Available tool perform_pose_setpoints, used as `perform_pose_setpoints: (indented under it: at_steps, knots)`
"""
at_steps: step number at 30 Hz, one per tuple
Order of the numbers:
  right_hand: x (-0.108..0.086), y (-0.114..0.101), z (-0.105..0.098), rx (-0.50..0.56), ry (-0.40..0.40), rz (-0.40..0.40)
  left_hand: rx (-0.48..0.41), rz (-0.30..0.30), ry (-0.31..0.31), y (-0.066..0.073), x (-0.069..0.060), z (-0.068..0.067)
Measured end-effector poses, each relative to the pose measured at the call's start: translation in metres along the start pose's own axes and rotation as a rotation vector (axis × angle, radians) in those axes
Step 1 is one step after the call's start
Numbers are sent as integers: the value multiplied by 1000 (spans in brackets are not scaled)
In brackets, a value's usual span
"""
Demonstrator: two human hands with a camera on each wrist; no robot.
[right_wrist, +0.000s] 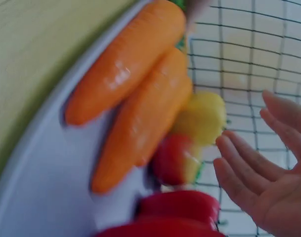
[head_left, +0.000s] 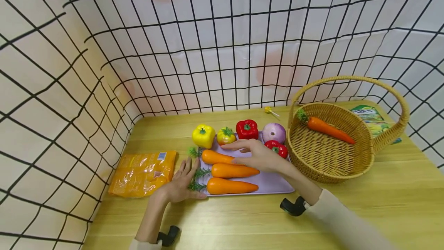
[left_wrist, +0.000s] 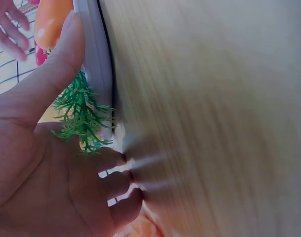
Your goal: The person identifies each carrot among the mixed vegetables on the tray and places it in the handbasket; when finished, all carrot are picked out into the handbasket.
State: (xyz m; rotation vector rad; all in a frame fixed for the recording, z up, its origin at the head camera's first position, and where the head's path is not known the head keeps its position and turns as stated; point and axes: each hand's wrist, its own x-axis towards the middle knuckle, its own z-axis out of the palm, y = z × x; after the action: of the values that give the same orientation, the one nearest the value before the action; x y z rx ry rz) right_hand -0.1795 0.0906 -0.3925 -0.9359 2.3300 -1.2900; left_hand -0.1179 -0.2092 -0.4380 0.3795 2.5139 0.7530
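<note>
Three orange carrots (head_left: 233,186) lie side by side on a lilac tray (head_left: 274,182), their green tops at its left edge. My left hand (head_left: 181,183) is beside those tops, fingers spread; in the left wrist view its thumb lies by the tray's rim (left_wrist: 95,54) and the fingertips reach the table. Over the upper carrot hovers my right hand (head_left: 258,155), fingers extended and holding nothing; the right wrist view shows this hand (right_wrist: 274,182) apart from the carrots (right_wrist: 128,64). A yellow pepper (head_left: 203,136), a tomato (head_left: 226,136), red peppers (head_left: 247,129) and an onion (head_left: 274,132) line the tray's back.
Right of the tray stands a wicker basket (head_left: 326,161) with a tall handle and one carrot (head_left: 329,129) inside. Behind it lies a green packet (head_left: 372,117). An orange packet (head_left: 142,173) is at the left, and a small yellow-headed stick (head_left: 268,110) lies near the back.
</note>
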Motion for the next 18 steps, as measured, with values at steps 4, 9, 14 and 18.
perform_pose_setpoints:
  at_steps: [4, 9, 14, 18]
  knots:
    - [17, 7, 16, -40, 11, 4, 2, 0, 0, -1, 1, 1]
    - [32, 11, 30, -44, 26, 46, 10, -25, -2, 0, 2, 1]
    - [42, 14, 40, -62, 37, 82, 17, -5, 11, -11, 9, 7]
    - [47, 15, 48, -78, 48, 111, -3, 3, 17, -13, 7, 7]
